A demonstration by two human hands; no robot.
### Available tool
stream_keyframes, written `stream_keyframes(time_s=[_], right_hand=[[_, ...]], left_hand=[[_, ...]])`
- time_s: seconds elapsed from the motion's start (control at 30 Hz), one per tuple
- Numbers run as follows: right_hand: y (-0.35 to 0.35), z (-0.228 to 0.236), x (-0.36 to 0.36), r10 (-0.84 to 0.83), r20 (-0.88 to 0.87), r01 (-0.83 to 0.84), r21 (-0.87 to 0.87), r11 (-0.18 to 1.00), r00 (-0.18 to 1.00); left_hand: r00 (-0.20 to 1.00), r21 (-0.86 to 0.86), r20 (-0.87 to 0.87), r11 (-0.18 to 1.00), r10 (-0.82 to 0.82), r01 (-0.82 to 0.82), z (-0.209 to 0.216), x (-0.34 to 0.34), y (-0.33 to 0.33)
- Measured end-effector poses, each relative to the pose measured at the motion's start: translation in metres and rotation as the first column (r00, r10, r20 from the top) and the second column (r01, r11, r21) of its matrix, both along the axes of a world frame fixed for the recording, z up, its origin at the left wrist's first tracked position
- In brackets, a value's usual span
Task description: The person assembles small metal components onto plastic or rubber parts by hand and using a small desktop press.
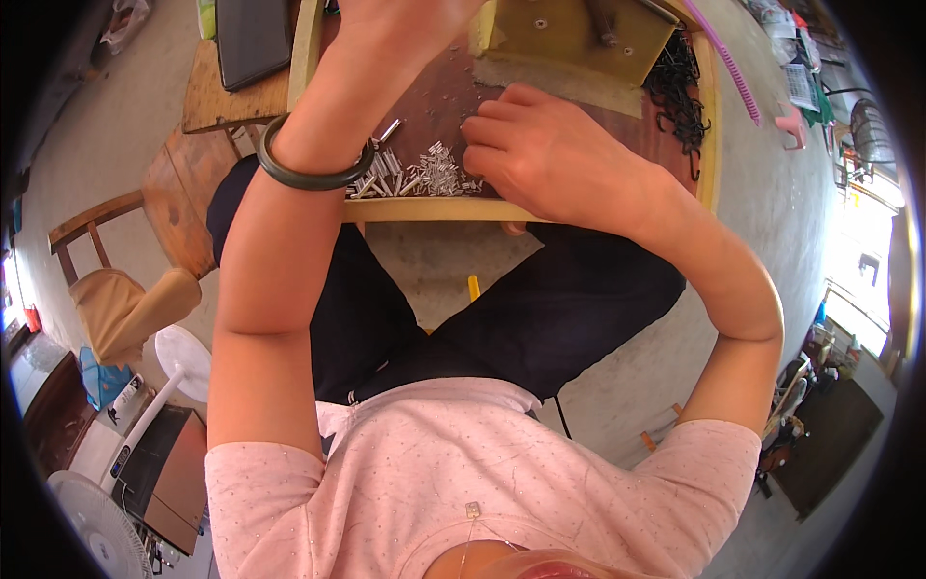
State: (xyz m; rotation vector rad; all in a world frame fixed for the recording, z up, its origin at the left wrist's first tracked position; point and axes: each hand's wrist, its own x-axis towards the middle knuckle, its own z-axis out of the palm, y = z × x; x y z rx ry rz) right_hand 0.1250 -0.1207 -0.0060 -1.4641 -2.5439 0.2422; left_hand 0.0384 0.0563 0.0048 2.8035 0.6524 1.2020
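My left hand (410, 24) reaches up to the top edge of the picture, which cuts off its fingers, so their state does not show. Over the tray (424, 208) with its pale yellow rim, my right hand (540, 150) is closed, fingers curled inward. Its fingertips are hidden, and whether anything is between them cannot be seen. Beside it lies a pile of short silvery metal pins (439, 174). Longer metal pins (383, 176) lie to the left of that pile, partly behind my left wrist. Beyond my right hand stands a yellowish block (579, 43) with screws in it.
Black metal hooks (678, 87) are heaped along the tray's right side. A pink coiled cord (728, 68) hangs at the upper right. At the left, a dark phone (253, 43) rests on a wooden stool (217, 101), near a wooden chair (178, 198).
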Motion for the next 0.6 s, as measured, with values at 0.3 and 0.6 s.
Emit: stream_keyframes(time_s=[0.3, 0.6], right_hand=[[0.001, 0.005, -0.003, 0.013, 0.129, -0.025, 0.094, 0.995, 0.992], [0.012, 0.012, -0.013, 0.056, 0.172, -0.067, 0.057, 0.996, 0.984]], left_hand=[[0.999, 0.006, 0.037, 1.000, 0.009, -0.009, 0.001, -0.003, -0.001], [0.995, 0.027, 0.087, 0.999, -0.039, 0.036, 0.001, 0.001, 0.000]])
